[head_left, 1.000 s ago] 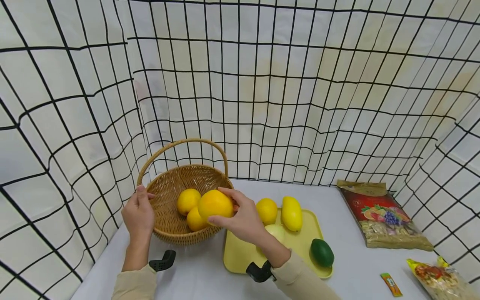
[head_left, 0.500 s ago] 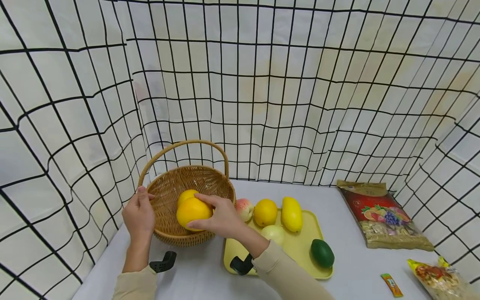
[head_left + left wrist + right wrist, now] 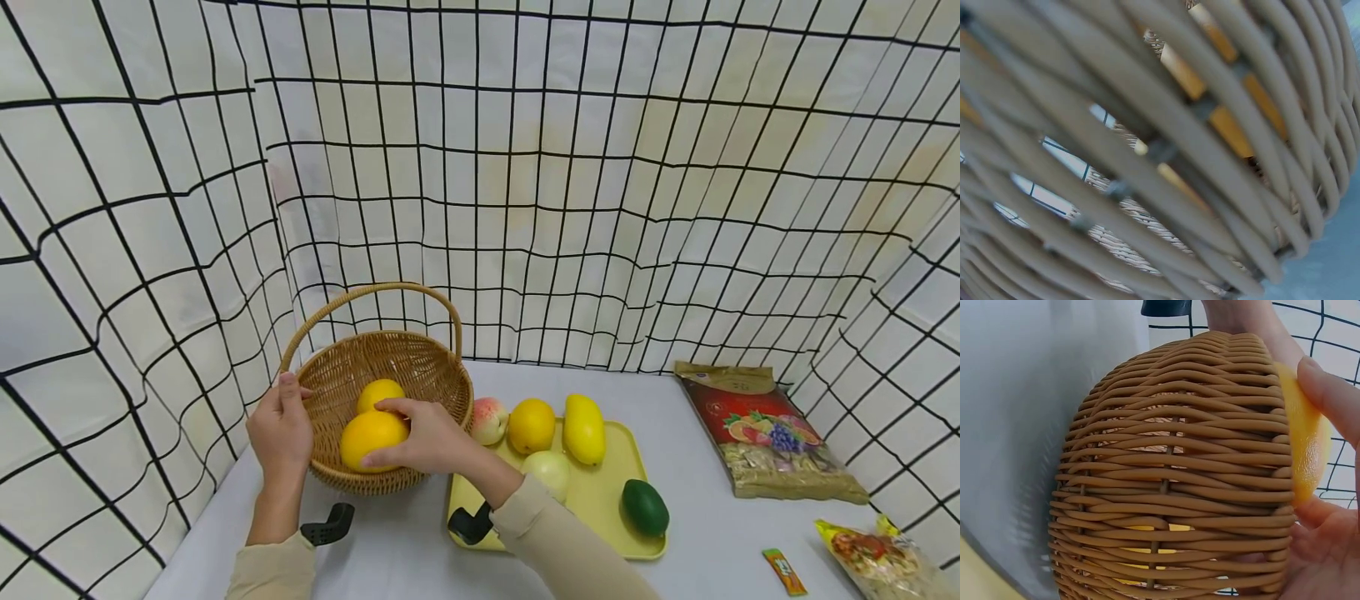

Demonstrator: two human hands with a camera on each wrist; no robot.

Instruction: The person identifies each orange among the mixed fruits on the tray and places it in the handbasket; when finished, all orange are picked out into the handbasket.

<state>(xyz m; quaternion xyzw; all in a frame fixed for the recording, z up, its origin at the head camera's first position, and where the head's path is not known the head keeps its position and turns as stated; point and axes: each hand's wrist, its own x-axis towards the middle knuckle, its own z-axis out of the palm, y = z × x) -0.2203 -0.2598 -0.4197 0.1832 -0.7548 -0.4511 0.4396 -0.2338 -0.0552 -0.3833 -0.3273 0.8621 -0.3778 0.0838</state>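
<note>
A brown wicker basket (image 3: 405,358) with an arched handle stands at the left, tilted toward me. My left hand (image 3: 280,429) grips its left rim near the foot of the handle, thumb on top. Inside the basket's near side, my right hand (image 3: 427,437) holds an orange (image 3: 369,442) between thumb and fingers. Another orange (image 3: 380,393) lies just behind it. In the right wrist view the held orange (image 3: 1305,440) shows past the basket wall (image 3: 1179,481). The left wrist view is mostly filled by blurred wicker (image 3: 1147,125), with orange patches through the gaps.
Right of the basket lies a yellow tray (image 3: 607,521) with a peach (image 3: 489,422), an orange (image 3: 532,426), a mango (image 3: 583,429), a pale round fruit (image 3: 549,473) and a dark green fruit (image 3: 645,507). Farther right are a red-and-gold bag (image 3: 772,429), a small sachet (image 3: 784,572) and a clear food packet (image 3: 888,558).
My right hand has carried the orange left and down into the basket, covering one orange there. The peach on the tray has come into view. My left hand stays on the rim.
</note>
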